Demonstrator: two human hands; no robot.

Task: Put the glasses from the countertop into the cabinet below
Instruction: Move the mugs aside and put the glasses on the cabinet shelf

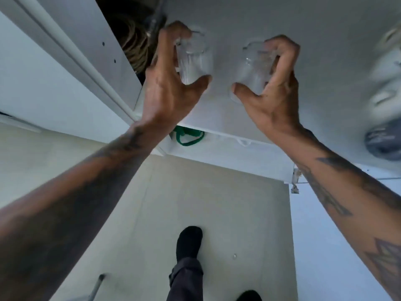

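Nearest the camera, a black shoe (189,242) stood on the pale floor (217,203). Beyond it, under the near edge of the white countertop (325,29), a green strap (188,137) showed in the open cabinet (227,153). On the countertop, the left hand (171,83) was wrapped around one clear glass (195,59), and the right hand (273,90) was closed around a second glass (252,68) just beside it
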